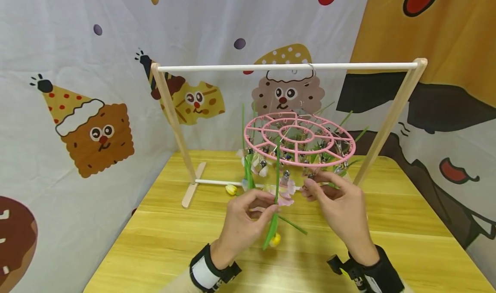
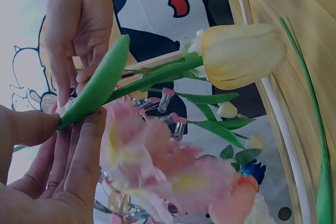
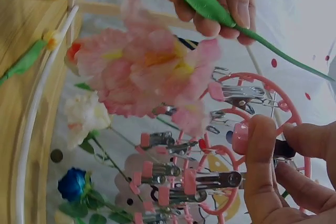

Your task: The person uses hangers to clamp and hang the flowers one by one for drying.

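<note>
Between its thumb and fingers my left hand (image 1: 246, 217) pinches the green stem of a yellow tulip (image 2: 241, 56), at the base of a leaf. In the head view the tulip hangs bloom down and its stem rises past the front of a pink round clip hanger (image 1: 294, 163). My right hand (image 1: 345, 202) pinches a pink-tipped metal clip (image 3: 240, 139) at the hanger's near right side; whether its mouth is spread is hidden. Between my hands hangs a pink ruffled flower (image 3: 152, 66), under another clip (image 1: 286, 175).
The hanger hooks over a white rod (image 1: 232, 68) on a wooden stand (image 1: 170, 107). Other clips hold flowers, among them a blue rose (image 3: 73, 184) and a white flower (image 3: 84, 116). On the wooden table (image 1: 155, 241) lie another yellow tulip (image 1: 231, 189) and a green stem (image 1: 292, 225).
</note>
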{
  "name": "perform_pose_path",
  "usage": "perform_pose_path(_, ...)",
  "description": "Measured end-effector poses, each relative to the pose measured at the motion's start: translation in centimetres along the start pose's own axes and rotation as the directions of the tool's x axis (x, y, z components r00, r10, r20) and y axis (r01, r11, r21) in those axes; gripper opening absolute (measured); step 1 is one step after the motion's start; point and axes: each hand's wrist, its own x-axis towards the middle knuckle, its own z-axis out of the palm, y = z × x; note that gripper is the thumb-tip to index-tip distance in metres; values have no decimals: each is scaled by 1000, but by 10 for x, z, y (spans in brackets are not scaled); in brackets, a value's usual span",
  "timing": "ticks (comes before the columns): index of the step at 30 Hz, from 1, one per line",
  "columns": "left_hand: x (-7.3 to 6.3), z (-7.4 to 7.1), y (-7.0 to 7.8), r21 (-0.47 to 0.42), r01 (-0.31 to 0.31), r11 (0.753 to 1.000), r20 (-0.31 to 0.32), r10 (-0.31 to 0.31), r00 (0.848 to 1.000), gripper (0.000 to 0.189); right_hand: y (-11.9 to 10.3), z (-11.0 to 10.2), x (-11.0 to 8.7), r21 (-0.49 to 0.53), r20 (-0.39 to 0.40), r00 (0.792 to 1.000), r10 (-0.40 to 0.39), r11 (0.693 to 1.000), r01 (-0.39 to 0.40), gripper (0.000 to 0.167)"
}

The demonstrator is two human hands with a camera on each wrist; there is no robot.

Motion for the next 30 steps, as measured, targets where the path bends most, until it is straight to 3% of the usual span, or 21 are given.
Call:
perform_pose_path(9, 3, 10, 0, -53, 29, 998, -2, -29, 1000, 18, 0, 6, 3, 131, 22, 997, 76, 988, -78, 20)
perform_pose_path(19, 6, 17, 3, -83, 177, 981, -17, -179, 984, 18, -1, 10, 6, 279, 53, 990, 134, 950, -143, 22)
perform_pose_path(30, 11, 21, 2, -71, 204, 976, -16, -206, 979, 18, 0, 13, 6, 320, 45, 984, 172, 931, -178, 20)
